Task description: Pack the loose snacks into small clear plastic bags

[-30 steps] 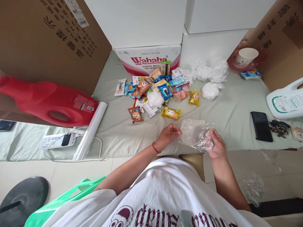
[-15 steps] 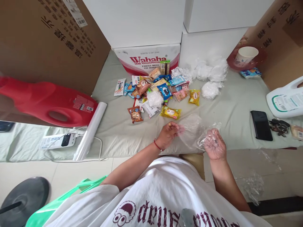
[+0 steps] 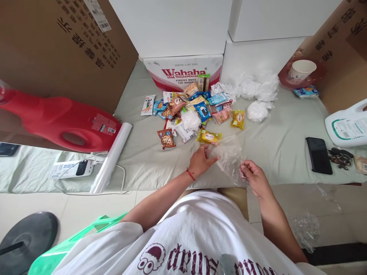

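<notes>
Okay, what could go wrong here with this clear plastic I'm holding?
The clear plastic is thin and crumpled between your left hand and right hand; pulling may tear it or make it cling to itself. It also sits close to the yellow packet, so it might snag that.

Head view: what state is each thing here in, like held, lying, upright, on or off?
film, crumpled, pinched by both hands
left hand, closed on film
right hand, closed on film
red jug, lying on its side
white jug, lying on its side
cup, upright
phone, flat, screen dark
roll, lying, wound up
snacks, sealed, heaped
</notes>
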`<state>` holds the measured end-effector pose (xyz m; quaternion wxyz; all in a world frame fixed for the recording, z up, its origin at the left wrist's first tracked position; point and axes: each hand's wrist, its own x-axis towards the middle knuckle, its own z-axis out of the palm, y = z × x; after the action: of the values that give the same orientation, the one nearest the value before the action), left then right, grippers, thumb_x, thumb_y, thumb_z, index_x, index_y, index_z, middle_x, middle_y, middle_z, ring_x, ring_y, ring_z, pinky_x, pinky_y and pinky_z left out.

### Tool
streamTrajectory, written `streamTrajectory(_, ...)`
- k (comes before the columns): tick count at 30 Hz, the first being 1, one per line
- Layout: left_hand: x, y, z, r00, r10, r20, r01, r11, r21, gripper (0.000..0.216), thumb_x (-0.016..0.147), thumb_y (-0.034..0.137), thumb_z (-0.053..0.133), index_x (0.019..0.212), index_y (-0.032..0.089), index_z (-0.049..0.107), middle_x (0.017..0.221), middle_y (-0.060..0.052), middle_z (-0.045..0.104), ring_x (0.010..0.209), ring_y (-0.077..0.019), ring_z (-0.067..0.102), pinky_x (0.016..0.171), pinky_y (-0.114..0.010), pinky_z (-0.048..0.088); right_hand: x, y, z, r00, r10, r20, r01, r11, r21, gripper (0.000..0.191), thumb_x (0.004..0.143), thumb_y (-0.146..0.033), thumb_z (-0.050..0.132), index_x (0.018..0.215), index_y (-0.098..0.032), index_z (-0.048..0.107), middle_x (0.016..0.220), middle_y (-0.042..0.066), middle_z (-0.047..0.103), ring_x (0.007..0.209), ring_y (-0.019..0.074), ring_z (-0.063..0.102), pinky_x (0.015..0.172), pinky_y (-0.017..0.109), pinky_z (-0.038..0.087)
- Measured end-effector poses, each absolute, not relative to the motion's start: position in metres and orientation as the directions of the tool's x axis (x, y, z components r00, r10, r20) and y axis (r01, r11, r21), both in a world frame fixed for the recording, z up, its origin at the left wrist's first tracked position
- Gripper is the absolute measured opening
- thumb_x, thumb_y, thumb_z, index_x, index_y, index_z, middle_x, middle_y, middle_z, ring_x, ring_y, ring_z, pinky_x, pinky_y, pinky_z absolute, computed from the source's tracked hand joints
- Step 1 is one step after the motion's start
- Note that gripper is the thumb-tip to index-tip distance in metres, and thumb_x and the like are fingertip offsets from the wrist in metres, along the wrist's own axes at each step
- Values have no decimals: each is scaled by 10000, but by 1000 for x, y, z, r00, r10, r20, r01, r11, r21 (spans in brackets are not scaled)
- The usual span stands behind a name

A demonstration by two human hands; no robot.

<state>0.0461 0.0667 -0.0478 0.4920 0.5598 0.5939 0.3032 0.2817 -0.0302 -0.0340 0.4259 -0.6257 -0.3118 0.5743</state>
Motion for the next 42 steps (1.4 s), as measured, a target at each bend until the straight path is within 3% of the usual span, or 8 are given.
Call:
streamTrajectory(3,44,64,-53,136,949,-283,362,218,906,110,802,302,709,821,212,648,702,11,645,658,-159,573,667,-274,426,314,-18,-17,182,914,-362,321,-403,-857,393,775,-562,776,958,-217,729,771,15,654,631,164,575,576,306,502)
streamTrajectory(8,36,46,-54,204,934,-293,278,232,932,117,805,323,668,795,207,663,714,4,658,662,-154,577,663,-269,441,312,51,40,301,859,414,806,3,-592,288,959,-360,574,1154,-201,714,1132,107,662,906,205,656,800,349,554)
streamTrajectory(15,20,9,-56,257,908,-330,223,276,935,207,810,411,689,780,212,644,660,20,590,622,-139,511,626,-264,397,166,177,38,-477,878,36,840,467,-277,842,912,-186,648,1654,-226,253,1680,199,277,1226,328,616,920,407,540)
streamTrajectory(21,2,-1,-56,252,912,-323,241,264,934,229,826,441,709,788,220,661,662,17,584,620,-143,502,620,-272,392,137,191,16,-578,809,-103,816,574,-72,558,1041,-146,330,1589,-237,392,1519,201,498,1054,277,681,812,358,519)
streamTrajectory(30,-1,5,-58,267,881,-391,110,375,920,279,783,470,759,785,208,662,681,12,606,638,-135,516,645,-276,420,254,203,35,32,869,494,934,150,-324,460,971,-275,568,1412,-145,549,1282,167,613,1218,309,583,984,424,488)
streamTrajectory(35,-5,22,-47,205,856,-474,-149,506,850,381,721,505,823,867,179,691,741,-15,678,654,-129,548,661,-278,440,331,265,50,322,938,130,911,-270,-312,869,898,-469,677,1563,-7,360,1504,329,399,1265,306,582,966,385,447)
streamTrajectory(39,-5,38,-40,139,851,-506,-297,524,798,420,659,467,884,866,162,683,730,-9,682,638,-106,551,650,-257,437,327,226,57,184,934,307,917,-51,-395,687,853,-423,763,1433,-106,577,1492,249,481,956,169,657,877,315,481)
streamTrajectory(42,-2,46,-40,122,852,-510,-375,515,771,432,662,468,891,871,163,668,730,-3,682,626,-91,555,634,-239,432,299,146,53,121,912,391,802,142,-580,287,970,-438,613,977,-185,748,816,31,679,673,127,580,721,278,485)
